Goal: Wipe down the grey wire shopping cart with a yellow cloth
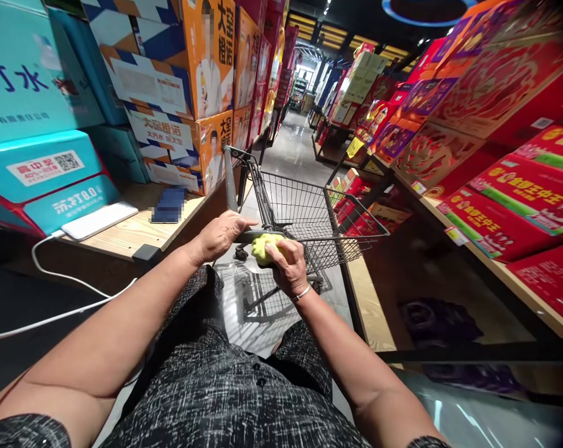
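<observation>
A grey wire shopping cart (pixel 309 211) stands in a shop aisle in front of me, with nothing visible in its basket. My left hand (pixel 220 235) is closed around the cart's handle bar (pixel 248 236). My right hand (pixel 285 264) presses a yellow-green cloth (pixel 265 247) against the same bar, fingers wrapped over it. A thin bracelet circles my right wrist.
On the left, a wooden platform (pixel 136 230) carries stacked teal and orange cartons, a white device (pixel 99 219) with a cable, and a dark blue item (pixel 168 205). Red gift boxes (pixel 509 205) fill the shelves on the right. The glossy aisle floor (pixel 295 149) runs ahead.
</observation>
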A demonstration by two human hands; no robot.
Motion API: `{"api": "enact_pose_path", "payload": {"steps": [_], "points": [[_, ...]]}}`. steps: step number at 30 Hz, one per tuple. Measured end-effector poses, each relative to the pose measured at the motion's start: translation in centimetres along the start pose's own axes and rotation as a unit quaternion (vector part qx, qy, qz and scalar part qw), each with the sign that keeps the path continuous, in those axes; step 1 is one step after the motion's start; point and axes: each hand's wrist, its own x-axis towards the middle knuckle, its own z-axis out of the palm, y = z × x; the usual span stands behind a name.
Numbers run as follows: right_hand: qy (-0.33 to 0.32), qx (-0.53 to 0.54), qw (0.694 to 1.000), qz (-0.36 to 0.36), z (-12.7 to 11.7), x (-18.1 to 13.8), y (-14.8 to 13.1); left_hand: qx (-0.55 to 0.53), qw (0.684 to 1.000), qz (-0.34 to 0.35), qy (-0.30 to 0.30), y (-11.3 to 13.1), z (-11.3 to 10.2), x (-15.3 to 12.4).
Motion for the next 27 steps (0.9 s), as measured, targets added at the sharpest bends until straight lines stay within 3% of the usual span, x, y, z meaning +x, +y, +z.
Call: {"api": "enact_pose_path", "payload": {"steps": [4,7,11,14,17,19,23,27], "points": [[0.004,0.014,1.0,-0.027,0.7,3.9,-3.0,-0.004,1.0,-0.006,-0.009,-0.4,-0.7,-0.2],[-0.003,-0.003,0.999,-0.042,1.2,4.1,-3.2,-0.016,1.0,0.0,-0.018,-0.6,-1.0,-0.2],[0.031,-0.017,0.998,-0.044,1.1,0.7,-0.2,-0.016,1.0,0.005,-0.022,-0.8,-1.3,0.1],[0.005,-0.017,1.0,-0.012,0.4,-3.6,2.7,0.017,0.999,-0.004,-0.046,-0.7,-1.5,0.6],[-0.039,-0.02,0.997,0.068,-0.8,-7.1,4.7,0.106,0.991,-0.02,-0.077,0.2,-1.7,1.4],[-0.036,-0.012,0.99,0.134,-1.8,-7.5,5.1,0.179,0.979,-0.023,-0.092,1.3,-1.5,1.9],[0.02,0.056,0.984,0.17,-3.0,-3.4,4.0,0.317,0.944,-0.019,-0.089,4.1,0.8,2.9],[-0.047,0.078,0.985,0.146,-1.9,0.7,3.4,0.386,0.917,-0.004,-0.101,5.6,4.4,2.9]]}}
